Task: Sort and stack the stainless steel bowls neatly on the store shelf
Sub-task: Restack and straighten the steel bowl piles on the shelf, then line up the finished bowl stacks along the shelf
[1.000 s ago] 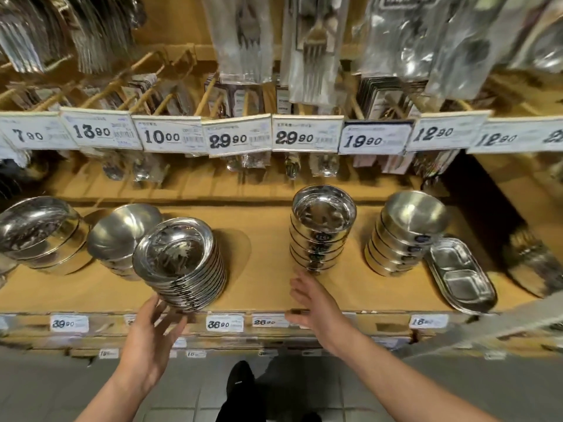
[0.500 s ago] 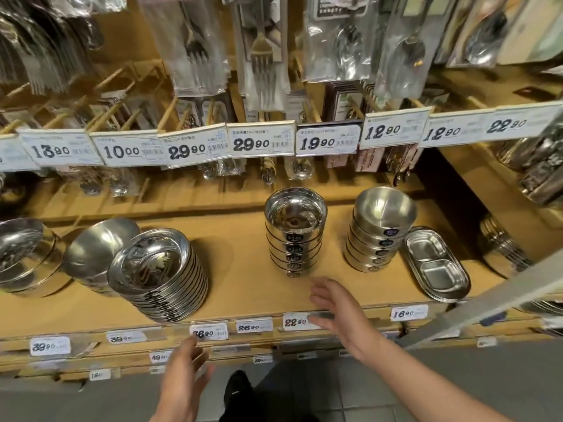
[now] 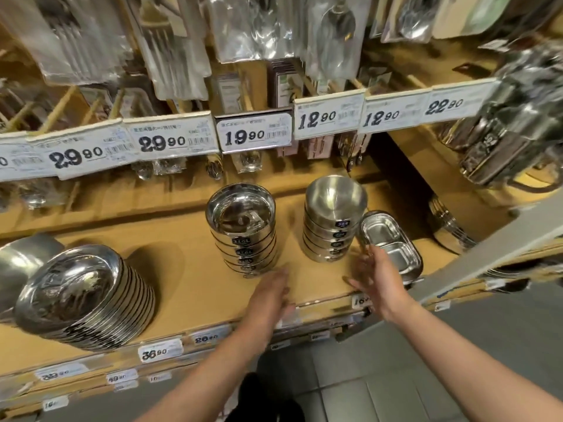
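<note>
- Left hand (image 3: 272,292) flat, fingers spread, empty, over the shelf (image 3: 182,269) front edge.
- Right hand (image 3: 376,277) open, empty, fingertips at the divided steel tray (image 3: 393,242); contact unclear.
- Matte bowl stack (image 3: 333,220) just ahead, between both hands.
- Shiny bowl stack (image 3: 242,226) just ahead of left hand.
- Tilted bowl stack (image 3: 82,296) well off to left.
- Price tags (image 3: 254,132) above, grey tile floor (image 3: 365,376) below.
</note>
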`<state>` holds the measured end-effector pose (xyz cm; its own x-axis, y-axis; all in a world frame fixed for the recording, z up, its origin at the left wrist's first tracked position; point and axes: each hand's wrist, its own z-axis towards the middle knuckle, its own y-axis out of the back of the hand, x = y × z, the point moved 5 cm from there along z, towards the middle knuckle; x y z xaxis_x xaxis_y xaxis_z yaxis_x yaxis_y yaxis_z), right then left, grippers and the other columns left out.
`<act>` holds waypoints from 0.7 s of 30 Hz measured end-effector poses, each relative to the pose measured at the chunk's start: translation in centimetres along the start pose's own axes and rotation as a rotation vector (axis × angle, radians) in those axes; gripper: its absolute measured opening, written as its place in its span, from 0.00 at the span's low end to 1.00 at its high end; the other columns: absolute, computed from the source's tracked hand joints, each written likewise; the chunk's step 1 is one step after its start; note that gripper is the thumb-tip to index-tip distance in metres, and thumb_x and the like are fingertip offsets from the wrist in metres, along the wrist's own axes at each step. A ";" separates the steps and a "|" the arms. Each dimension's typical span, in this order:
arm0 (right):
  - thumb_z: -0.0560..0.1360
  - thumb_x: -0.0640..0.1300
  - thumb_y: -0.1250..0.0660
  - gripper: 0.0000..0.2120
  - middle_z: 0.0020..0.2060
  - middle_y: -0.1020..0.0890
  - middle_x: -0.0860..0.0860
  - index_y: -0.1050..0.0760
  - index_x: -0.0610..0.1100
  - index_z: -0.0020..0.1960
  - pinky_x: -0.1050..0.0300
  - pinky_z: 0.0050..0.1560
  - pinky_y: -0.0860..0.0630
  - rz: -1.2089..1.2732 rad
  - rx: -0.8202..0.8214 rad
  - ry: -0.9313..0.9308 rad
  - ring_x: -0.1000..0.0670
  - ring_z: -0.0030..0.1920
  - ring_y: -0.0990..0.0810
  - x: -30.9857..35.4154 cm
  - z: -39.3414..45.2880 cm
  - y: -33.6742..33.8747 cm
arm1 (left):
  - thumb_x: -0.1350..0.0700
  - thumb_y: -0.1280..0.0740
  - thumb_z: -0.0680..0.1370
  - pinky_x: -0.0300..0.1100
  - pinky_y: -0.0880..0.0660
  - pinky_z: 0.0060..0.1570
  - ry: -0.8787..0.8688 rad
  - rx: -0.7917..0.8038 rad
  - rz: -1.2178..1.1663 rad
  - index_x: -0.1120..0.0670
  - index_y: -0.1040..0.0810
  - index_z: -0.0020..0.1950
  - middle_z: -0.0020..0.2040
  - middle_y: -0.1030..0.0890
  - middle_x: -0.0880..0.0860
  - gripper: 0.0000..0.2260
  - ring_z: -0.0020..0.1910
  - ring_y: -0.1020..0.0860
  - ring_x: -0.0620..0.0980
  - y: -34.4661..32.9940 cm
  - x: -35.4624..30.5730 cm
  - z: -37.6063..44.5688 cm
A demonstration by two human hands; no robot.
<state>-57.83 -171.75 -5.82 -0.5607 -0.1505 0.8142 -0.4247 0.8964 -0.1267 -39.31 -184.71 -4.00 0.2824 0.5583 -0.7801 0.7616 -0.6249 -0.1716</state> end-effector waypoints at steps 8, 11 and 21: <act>0.82 0.63 0.45 0.27 0.75 0.32 0.51 0.38 0.54 0.79 0.38 0.68 0.27 0.026 0.060 0.053 0.50 0.69 0.31 3.8 2.5 -0.7 | 0.39 0.48 0.85 0.53 0.36 0.75 -0.100 0.121 0.013 0.42 0.45 0.82 0.81 0.41 0.44 0.25 0.75 0.38 0.45 -5.4 -2.4 4.1; 0.81 0.67 0.47 0.28 0.77 0.33 0.51 0.37 0.59 0.78 0.36 0.71 0.32 -0.009 0.146 0.047 0.47 0.74 0.34 4.5 3.5 -1.8 | 0.36 0.49 0.83 0.57 0.39 0.76 -0.136 0.102 -0.038 0.40 0.44 0.81 0.79 0.39 0.42 0.26 0.73 0.38 0.43 -6.3 -3.0 5.9; 0.78 0.73 0.48 0.30 0.74 0.29 0.53 0.34 0.62 0.75 0.34 0.68 0.29 -0.103 0.342 -0.003 0.48 0.73 0.31 4.7 5.4 -3.1 | 0.29 0.46 0.76 0.47 0.27 0.65 -0.214 0.082 -0.130 0.40 0.22 0.68 0.62 0.17 0.41 0.28 0.62 0.20 0.39 -7.9 -4.0 8.3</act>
<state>-62.97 -177.47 -4.71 -0.5048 -0.2343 0.8309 -0.6917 0.6855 -0.2270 -51.35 -186.52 -4.56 0.0486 0.5144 -0.8562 0.7311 -0.6024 -0.3204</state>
